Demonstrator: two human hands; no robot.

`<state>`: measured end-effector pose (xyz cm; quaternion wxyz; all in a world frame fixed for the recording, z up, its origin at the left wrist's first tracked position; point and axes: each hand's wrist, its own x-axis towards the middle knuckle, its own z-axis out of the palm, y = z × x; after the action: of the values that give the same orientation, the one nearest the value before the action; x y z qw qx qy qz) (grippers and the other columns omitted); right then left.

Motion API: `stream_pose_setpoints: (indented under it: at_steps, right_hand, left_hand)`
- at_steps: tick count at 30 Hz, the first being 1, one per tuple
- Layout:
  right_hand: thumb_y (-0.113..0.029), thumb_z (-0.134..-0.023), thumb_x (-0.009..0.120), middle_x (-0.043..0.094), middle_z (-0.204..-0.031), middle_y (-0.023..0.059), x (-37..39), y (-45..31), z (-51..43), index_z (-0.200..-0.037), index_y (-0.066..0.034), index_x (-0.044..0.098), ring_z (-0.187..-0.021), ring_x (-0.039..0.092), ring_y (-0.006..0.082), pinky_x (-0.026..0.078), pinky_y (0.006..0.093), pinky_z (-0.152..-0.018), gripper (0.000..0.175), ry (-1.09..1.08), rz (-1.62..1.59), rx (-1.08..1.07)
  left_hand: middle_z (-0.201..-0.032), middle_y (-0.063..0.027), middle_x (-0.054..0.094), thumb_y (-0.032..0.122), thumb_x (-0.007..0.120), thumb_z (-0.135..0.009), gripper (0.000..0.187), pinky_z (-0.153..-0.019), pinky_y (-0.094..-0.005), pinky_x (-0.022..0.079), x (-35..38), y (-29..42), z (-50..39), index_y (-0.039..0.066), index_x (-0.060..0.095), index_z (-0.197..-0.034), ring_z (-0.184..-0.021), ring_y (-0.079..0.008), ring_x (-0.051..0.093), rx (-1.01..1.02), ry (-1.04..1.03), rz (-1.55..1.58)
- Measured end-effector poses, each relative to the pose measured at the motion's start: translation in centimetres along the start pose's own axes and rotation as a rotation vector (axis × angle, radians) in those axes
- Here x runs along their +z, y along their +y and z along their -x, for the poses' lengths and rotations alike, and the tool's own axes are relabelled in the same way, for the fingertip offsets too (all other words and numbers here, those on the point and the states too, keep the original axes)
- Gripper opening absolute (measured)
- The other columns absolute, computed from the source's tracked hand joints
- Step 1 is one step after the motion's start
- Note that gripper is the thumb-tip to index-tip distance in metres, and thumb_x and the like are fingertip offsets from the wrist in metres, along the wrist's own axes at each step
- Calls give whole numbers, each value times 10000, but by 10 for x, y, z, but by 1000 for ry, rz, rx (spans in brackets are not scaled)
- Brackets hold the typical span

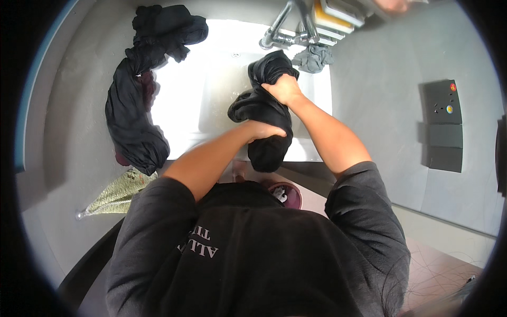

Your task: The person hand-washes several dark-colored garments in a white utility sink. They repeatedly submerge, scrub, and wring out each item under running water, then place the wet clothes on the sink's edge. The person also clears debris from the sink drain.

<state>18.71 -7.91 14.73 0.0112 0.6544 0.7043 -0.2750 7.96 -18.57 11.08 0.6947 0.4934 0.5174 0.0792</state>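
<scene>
A bunched black cloth garment [271,109] is in both of my hands above a white sink basin [182,91]. My right hand [286,88] grips its upper part, thumb pointing left. Lower down, my left hand [264,131] is closed around the same garment, and the garment's lower end hangs over the sink's front edge. Much of each hand's fingers is hidden by cloth and by the hand itself. More dark cloth [132,115] lies twisted along the sink's left rim, with a maroon cloth [147,89] partly under it.
A chrome faucet [283,39] stands at the back of the sink. A grey rag [315,58] lies on the back right corner, near stacked items [336,18]. Black sockets [441,103] are on the right wall. A green towel [119,192] hangs at left; a maroon bin [293,195] stands below.
</scene>
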Motion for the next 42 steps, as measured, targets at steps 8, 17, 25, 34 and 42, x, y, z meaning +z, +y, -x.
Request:
stream_pose_setpoints:
  at_steps: [8, 17, 25, 34, 42]
  right_hand:
    - [-411, -842, 603, 690, -946, 143, -44, -14, 18, -966, 38, 702, -936, 624, 212, 482, 329, -840, 476, -408, -581, -68]
    - [-768, -848, 424, 560, -1335, 132, -20, 45, 7, -1396, 0, 449, -1197, 549, 249, 434, 403, -1024, 944, -614, -1430, 71]
    - [-656, -881, 440, 565, -1288, 119, 88, 26, 57, -1339, -14, 479, -1159, 556, 256, 419, 422, -1039, 789, -499, -2282, 80]
    - [-501, -916, 486, 599, -1184, 112, 60, 32, 50, -1255, -25, 527, -1081, 584, 253, 454, 407, -995, 586, 83, -1762, -339]
    - [-364, -946, 528, 629, -1093, 107, 25, 31, -6, -1180, -35, 570, -1011, 608, 250, 485, 393, -955, 406, 256, -1198, -345]
  left_hand:
    - [-1498, -161, 377, 396, 728, -820, 851, -1082, -432, 391, -21, -45, -12, 21, 324, -1469, -1325, -286, 450, 622, -567, 1061]
    - [-1362, -165, 483, 425, 523, -964, 679, -1012, -392, 449, -6, -7, -15, -2, 319, -1451, -1218, -274, 508, 746, -516, 1274]
    - [-1322, -155, 508, 458, 554, -936, 717, -981, -383, 467, 24, 9, -12, -6, 339, -1438, -1180, -255, 523, 754, -825, 1655]
    - [-1278, -143, 536, 494, 590, -904, 759, -945, -374, 487, 36, -27, 23, -10, 361, -1423, -1138, -234, 540, 709, -988, 1630]
    - [-1238, -133, 561, 527, 622, -876, 797, -913, -365, 505, -21, -51, 5, -14, 381, -1410, -1101, -215, 555, 688, -613, 1210]
